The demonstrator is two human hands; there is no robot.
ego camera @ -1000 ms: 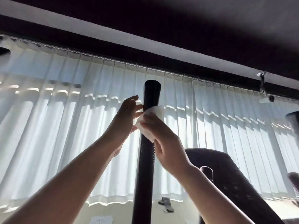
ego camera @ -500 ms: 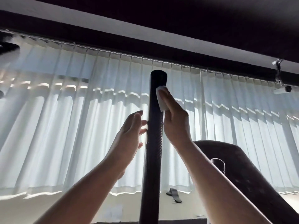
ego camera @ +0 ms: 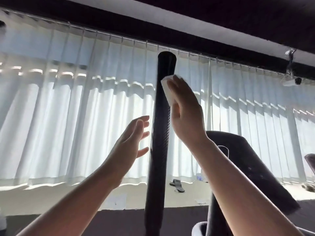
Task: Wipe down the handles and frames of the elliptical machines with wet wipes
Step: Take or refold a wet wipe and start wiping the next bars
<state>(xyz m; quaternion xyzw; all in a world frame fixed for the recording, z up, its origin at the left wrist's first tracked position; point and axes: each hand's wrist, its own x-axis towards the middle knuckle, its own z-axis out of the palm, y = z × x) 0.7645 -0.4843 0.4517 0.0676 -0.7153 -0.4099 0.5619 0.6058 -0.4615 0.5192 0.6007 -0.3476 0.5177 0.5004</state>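
Note:
A tall black elliptical handle point(ego camera: 157, 150) rises up the middle of the view, its rounded top against the white curtains. My right hand point(ego camera: 185, 113) presses a folded white wet wipe point(ego camera: 166, 88) flat against the handle's right side, a little below the top, with straight fingers. My left hand point(ego camera: 131, 142) hovers just left of the handle at mid height, fingers spread and relaxed, holding nothing and not touching the handle.
The machine's dark console point(ego camera: 252, 169) slopes down at the right, behind my right forearm. White pleated curtains point(ego camera: 68, 116) cover the window behind. A dark object point(ego camera: 177, 184) lies on the sill. A small camera point(ego camera: 291, 80) hangs from the ceiling at the upper right.
My right hand carried the wipe from the handle's front round to its right side, near the top. My left hand let go of the wipe, dropped lower and now hovers left of the handle.

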